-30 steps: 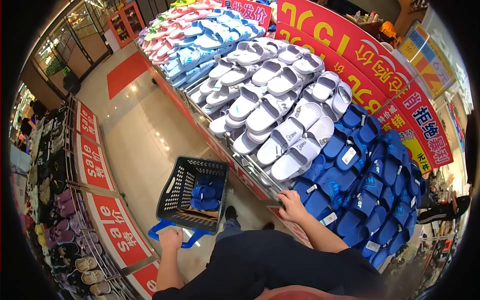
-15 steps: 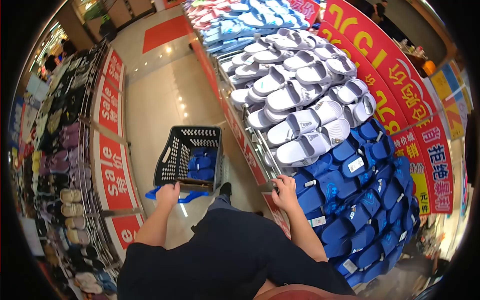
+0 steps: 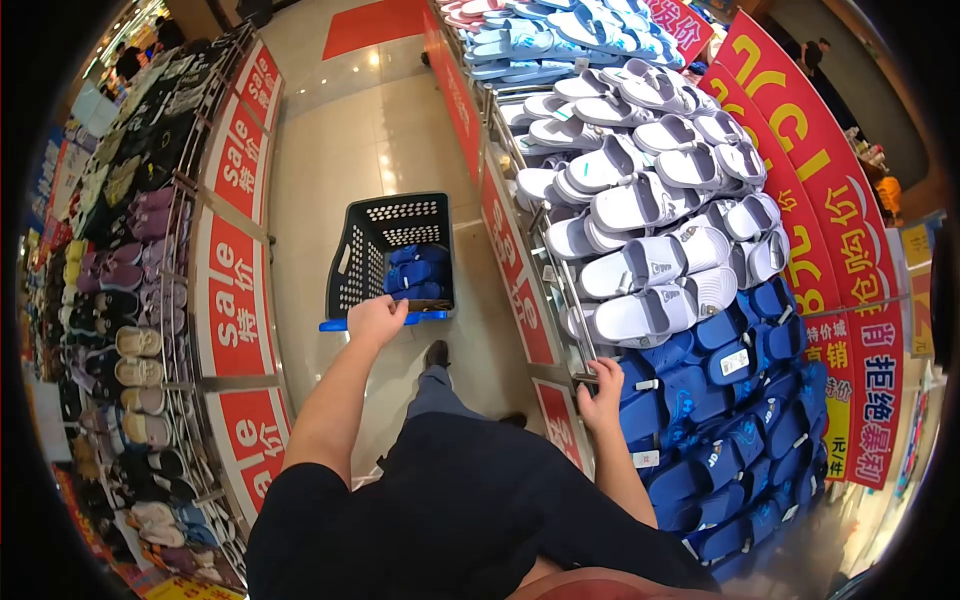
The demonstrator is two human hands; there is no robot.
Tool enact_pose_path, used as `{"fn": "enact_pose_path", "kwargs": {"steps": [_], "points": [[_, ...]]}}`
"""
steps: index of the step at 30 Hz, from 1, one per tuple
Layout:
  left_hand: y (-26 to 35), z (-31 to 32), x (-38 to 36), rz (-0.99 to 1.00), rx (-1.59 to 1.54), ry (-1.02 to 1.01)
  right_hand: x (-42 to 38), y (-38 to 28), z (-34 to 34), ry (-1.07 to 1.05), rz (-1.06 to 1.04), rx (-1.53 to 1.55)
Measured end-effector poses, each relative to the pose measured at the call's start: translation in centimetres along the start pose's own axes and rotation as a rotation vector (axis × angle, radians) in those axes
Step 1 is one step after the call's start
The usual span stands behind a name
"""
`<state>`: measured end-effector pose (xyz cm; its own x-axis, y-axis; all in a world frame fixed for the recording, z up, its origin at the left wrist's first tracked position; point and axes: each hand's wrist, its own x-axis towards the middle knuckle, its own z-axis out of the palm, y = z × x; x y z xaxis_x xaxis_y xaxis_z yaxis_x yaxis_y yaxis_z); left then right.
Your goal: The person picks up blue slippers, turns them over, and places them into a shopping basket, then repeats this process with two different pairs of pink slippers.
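Note:
My left hand (image 3: 377, 320) is closed at the near edge of a black shopping basket (image 3: 349, 265) with a blue handle (image 3: 335, 325). Its fingers are partly hidden, and a thin brown strip shows beside them. Inside the basket lie several blue slides (image 3: 418, 270). At the metal rail (image 3: 560, 285) of the shoe stand, my right hand (image 3: 602, 390) rests with fingers curled over the bar. Right beside it are piled blue slides (image 3: 690, 395), some with white tags. White slides (image 3: 640, 265) with dark insoles are heaped just beyond.
A tiled aisle (image 3: 325, 150) runs ahead between two stands. On the left, a shoe rack (image 3: 150, 300) carries red sale signs (image 3: 235, 290). Light blue slides (image 3: 560, 40) lie at the far right, with large red price banners (image 3: 800, 170) behind. A person (image 3: 815, 55) stands in the background.
The basket and my left hand have moved forward along the aisle, the left arm stretching out. My right hand stays at the rail. The view has shifted, so the stands appear further right.

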<state>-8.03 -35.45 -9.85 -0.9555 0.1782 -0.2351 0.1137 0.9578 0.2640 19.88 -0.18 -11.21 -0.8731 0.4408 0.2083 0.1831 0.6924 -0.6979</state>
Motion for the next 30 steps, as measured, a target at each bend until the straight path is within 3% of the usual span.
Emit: {"fn": "enact_pose_path", "kwargs": {"steps": [2, 6, 8, 13, 30], "points": [[-0.5, -0.1, 1.6, 0.096, 0.027, 0.027, 0.1, 1.9, 1.1, 0.127, 0.093, -0.041], [-0.9, 0.1, 6.0, 0.193, 0.078, 0.141, 1.2, 3.1, 2.3, 0.301, 0.531, 0.239], [-1.1, -0.3, 8.0, 0.213, 0.081, 0.165, 1.7, 3.4, 2.6, 0.327, 0.634, 0.098], [-2.2, -2.0, 12.9, 0.252, 0.074, 0.13, 2.1, 2.3, 3.2, 0.362, 0.633, -0.191], [-6.5, -4.3, 22.6, 0.476, 0.18, 0.058, 2.4, 2.0, 2.8, 0.303, 0.707, -0.272]]}}
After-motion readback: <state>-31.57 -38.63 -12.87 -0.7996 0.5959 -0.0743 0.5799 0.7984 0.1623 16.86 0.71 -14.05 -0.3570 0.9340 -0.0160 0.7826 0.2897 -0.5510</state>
